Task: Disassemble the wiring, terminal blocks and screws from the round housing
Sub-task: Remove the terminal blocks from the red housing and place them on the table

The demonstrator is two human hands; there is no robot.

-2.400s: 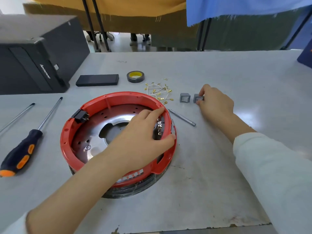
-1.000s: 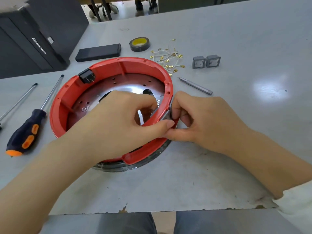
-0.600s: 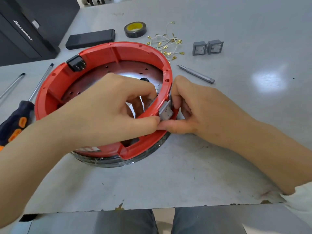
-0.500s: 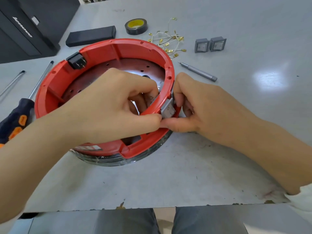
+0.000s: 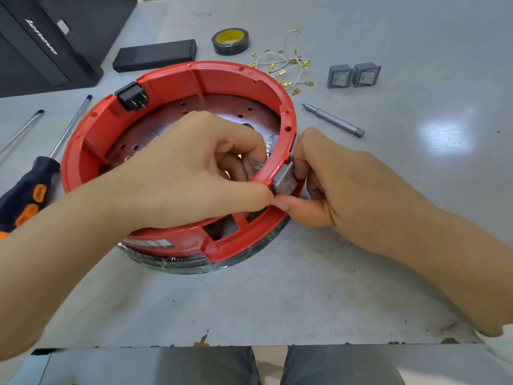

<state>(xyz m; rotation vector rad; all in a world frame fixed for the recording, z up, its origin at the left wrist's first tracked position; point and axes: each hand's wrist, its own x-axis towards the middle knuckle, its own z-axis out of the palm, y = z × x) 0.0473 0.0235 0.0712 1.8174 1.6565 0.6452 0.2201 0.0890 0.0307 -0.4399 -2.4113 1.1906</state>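
The round red housing sits on the table over a black base ring. A grey rocker switch sticks out of its right wall. My right hand pinches that switch from outside, thumb below and fingers above. My left hand reaches inside the wall, fingers curled behind the switch, thumb on the rim beside it. A black power socket stays fixed in the far left wall. Two loose grey switches and a bundle of white wires with brass terminals lie beyond the housing.
A small grey driver lies right of the housing. Left of it lie an orange-and-black screwdriver and a thin metal rod. Farther back are a tape roll, a flat black box and a black computer case.
My right hand came from the loose switches to the housing's right wall and took hold of the switch there. The switch has come a little further out of the wall.
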